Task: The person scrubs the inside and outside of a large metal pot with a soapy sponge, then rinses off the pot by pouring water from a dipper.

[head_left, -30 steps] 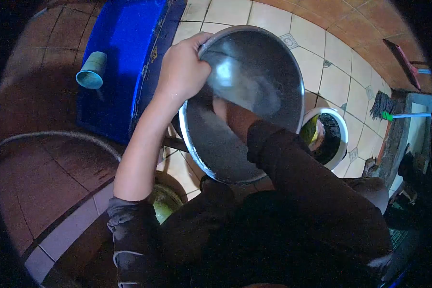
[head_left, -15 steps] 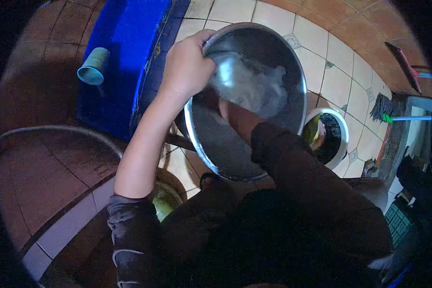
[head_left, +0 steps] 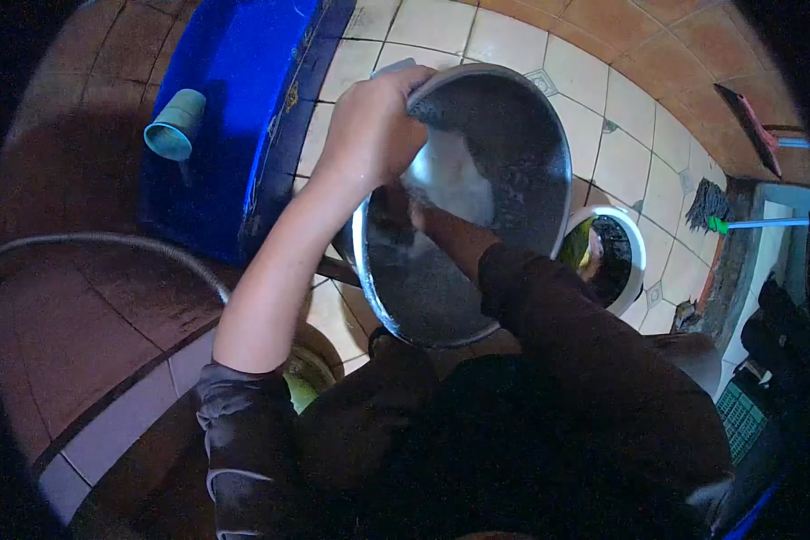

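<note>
A large round metal basin is tilted in front of me, with cloudy liquid pooled inside. My left hand is closed over the basin's upper left rim, thumb on the inner side. Inside the basin, my right hand reaches to the left wall near the liquid; its fingers are dark and blurred, so what they hold, if anything, cannot be made out.
A blue tub with a pale cup is at upper left, above a hose. A white bucket stands right of the basin. Farther right are a mop and a green crate.
My left hand and the basin's upper rim have shifted right and slightly down. The liquid has swirled and spread differently. My right hand stays inside the basin.
</note>
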Tool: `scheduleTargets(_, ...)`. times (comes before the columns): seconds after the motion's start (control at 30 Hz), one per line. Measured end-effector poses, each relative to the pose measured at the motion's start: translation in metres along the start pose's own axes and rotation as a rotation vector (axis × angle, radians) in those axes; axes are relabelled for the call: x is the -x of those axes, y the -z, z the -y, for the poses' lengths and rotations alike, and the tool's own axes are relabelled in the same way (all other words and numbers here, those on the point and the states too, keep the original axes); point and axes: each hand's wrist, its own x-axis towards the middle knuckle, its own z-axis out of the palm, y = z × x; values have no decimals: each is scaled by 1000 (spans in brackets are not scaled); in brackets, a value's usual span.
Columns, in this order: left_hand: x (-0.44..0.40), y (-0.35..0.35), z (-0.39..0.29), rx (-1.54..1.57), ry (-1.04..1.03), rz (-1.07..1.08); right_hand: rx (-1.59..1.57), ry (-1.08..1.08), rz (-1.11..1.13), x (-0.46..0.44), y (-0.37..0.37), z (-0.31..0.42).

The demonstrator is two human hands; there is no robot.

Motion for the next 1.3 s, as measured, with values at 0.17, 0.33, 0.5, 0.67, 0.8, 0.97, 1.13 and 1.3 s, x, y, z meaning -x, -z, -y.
scheduleTargets(0.17,-1,4,4,89,71,101,1,-92,15,-28,4,-32)
scheduleTargets(0.33,-10,-2,-1,65,95,114,-77,-42,5,-13,-6,28)
scheduleTargets(0.5,-16,-1,-2,66,147,55,-111,53,98,67,-2,37)
scheduleTargets(0.67,-6,-2,2,36,187,23,209,41,416,98,90,-52)
scheduleTargets(0.8,-8,-4,-2,-20,160,29,422,-70,71,35,115,-77)
scheduleTargets(0.97,-6,-2,-11,-143,176,67,18,202,-185,-13,68,-124)
scheduleTargets(1.13,-2,-4,-8,-174,101,31,258,131,63,83,65,-82)
scheduleTargets(1.3,-1,-25,-4,-125,-25,-89,32,-66,303,159,51,33)
